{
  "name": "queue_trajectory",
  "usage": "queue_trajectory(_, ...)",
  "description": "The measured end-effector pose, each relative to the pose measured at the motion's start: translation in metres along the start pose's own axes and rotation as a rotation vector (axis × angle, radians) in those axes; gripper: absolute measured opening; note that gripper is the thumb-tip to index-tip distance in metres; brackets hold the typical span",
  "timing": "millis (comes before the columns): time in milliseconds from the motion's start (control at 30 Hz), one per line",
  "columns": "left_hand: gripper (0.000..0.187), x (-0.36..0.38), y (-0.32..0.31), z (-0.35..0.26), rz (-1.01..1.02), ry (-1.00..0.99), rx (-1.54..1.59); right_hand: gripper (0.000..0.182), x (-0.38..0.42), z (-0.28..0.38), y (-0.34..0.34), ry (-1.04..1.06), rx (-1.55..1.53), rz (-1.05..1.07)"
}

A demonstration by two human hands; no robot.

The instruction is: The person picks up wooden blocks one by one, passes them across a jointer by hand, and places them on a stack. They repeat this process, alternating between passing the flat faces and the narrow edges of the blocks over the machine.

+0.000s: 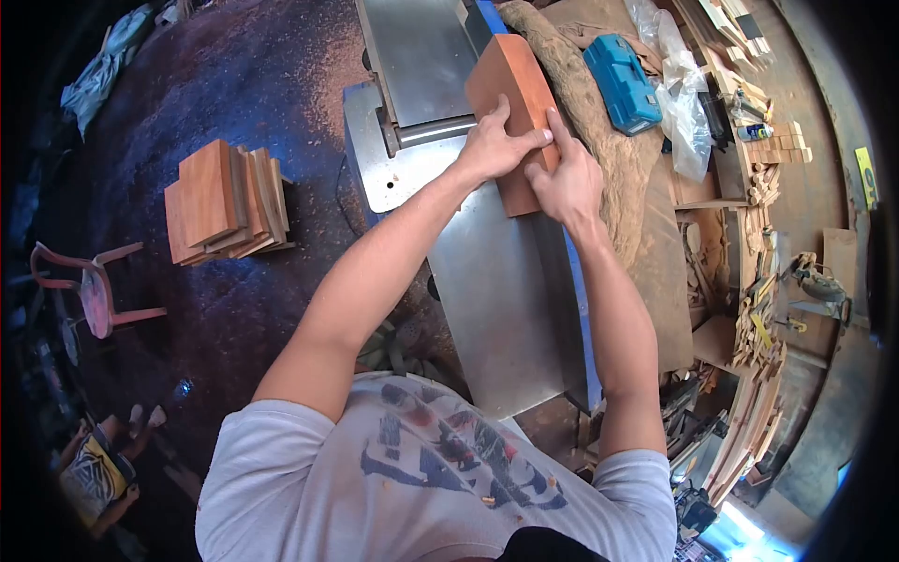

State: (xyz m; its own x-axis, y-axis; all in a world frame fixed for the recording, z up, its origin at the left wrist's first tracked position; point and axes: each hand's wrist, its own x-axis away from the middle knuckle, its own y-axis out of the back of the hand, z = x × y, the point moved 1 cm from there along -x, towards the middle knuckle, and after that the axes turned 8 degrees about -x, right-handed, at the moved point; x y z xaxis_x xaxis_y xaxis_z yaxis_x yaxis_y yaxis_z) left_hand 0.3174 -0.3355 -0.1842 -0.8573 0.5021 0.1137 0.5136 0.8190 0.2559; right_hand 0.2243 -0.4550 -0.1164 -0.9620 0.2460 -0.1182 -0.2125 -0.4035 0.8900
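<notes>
A reddish-brown wooden board (515, 80) stands on edge on a jointer with a smooth metal bed (496, 309). My left hand (492, 148) lies against the board's broad near face, its thumb reaching to the top edge. My right hand (567, 183) grips the top edge at the end closer to me, the index finger stretched along it. The two hands almost touch at the thumb and index finger. Just left of the board, the slot of the cutter (435, 131) crosses the machine. My palms hide part of the board.
On the dark floor to the left is a stack of wooden boards (211, 197), with a pink chair (96, 290) beyond it. A teal tool case (623, 84) and a clear plastic bag (688, 117) lie to the right. Wood offcuts (758, 323) fill shelves there. Another person (98, 473) is at lower left.
</notes>
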Motion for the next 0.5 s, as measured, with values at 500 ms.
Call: queue_trajectory(500,0.128,-0.036,0.019,0.011,0.006,-0.043,0.059,0.079,-0.037,0.004,-0.010,0.010,-0.014,0.003)
